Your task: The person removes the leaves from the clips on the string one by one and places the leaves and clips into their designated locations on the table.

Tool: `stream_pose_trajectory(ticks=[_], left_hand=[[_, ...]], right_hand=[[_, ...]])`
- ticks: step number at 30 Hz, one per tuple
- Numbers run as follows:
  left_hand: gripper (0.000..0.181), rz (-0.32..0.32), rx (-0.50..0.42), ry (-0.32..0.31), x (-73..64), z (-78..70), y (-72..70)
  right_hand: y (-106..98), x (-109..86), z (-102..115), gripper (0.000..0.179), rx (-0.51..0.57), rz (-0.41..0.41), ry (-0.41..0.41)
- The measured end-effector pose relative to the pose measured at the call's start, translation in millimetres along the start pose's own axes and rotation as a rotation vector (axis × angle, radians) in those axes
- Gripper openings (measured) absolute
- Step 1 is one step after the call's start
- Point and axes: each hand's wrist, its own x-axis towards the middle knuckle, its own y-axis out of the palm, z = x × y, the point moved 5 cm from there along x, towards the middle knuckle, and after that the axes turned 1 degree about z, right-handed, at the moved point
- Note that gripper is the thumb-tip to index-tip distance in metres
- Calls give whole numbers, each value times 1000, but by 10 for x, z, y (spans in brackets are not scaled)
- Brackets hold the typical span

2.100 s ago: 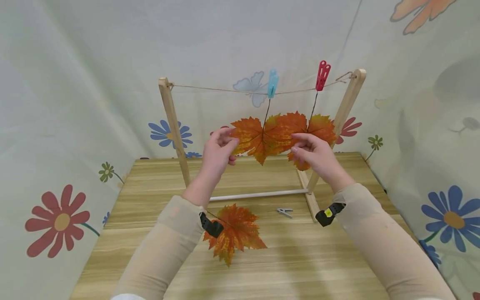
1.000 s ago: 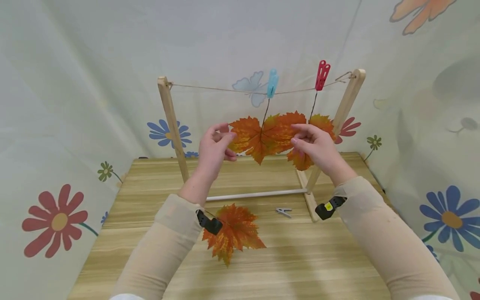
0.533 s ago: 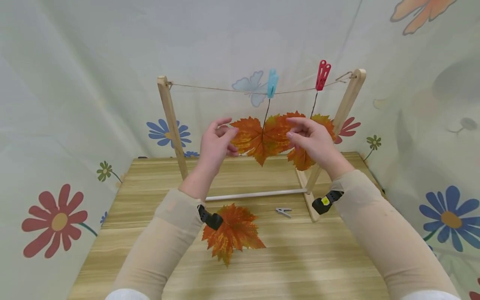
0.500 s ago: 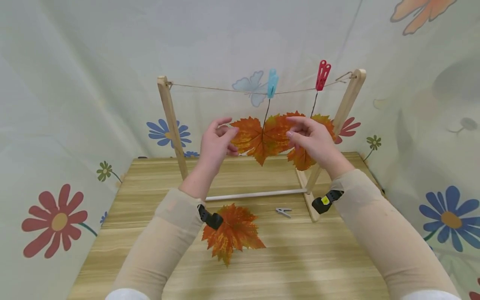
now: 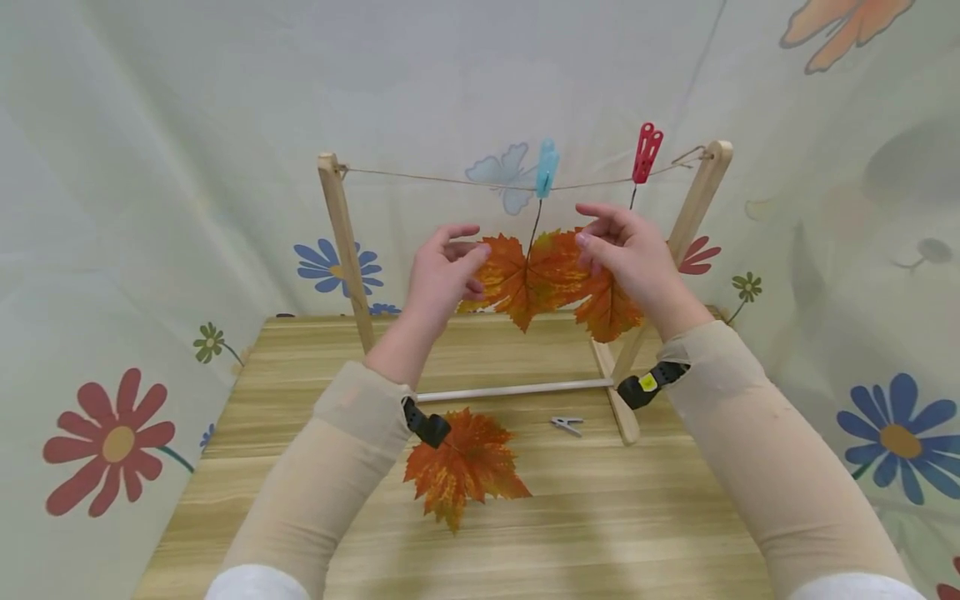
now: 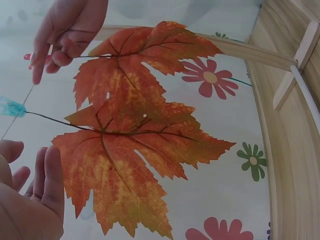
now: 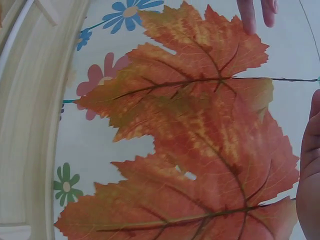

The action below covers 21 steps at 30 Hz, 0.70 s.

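Note:
Two orange maple leaves hang by dark stems from a string. The left one [image 5: 517,279] is clipped by a light-blue clothespin [image 5: 547,169], the right one [image 5: 609,308] by a red clothespin [image 5: 647,154]. Beside the left leaf's outer edge is my left hand [image 5: 442,271], fingers loosely bent around nothing. My right hand [image 5: 630,250] is in front of the right leaf, hiding part of it, its thumb and fingers apart. In the left wrist view, the left hand [image 6: 35,195] appears below the blue clothespin's stem. The right wrist view shows both leaves overlapping.
A wooden frame [image 5: 345,242] holds the string [image 5: 435,177], with a white rod [image 5: 517,389] low across it. On the wooden table [image 5: 600,533] lie a third maple leaf [image 5: 468,467] and a grey clothespin [image 5: 567,424]. A flower-printed curtain [image 5: 225,125] surrounds the table.
Both hands have risen slightly along the hanging leaves, and the left has shifted a little right. The clothespins, string and table items stay put.

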Motion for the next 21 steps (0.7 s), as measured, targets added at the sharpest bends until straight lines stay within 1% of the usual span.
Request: stream_pose_trajectory(ticks=[7, 13, 15, 17, 21], left_hand=[[36, 22, 25, 11, 25, -53, 82], [36, 59, 66, 26, 32, -136, 163], [36, 73, 68, 31, 42, -167, 186], [37, 80, 67, 26, 55, -188, 199], [35, 73, 61, 11, 97, -206, 210]], right_hand=[[17, 68, 141, 42, 1, 2, -1], [3, 104, 236, 44, -11, 0, 13], [-4, 117, 256, 45, -11, 3, 16], [-14, 129, 271, 45, -18, 4, 20], [-39, 152, 306, 45, -52, -2, 34]])
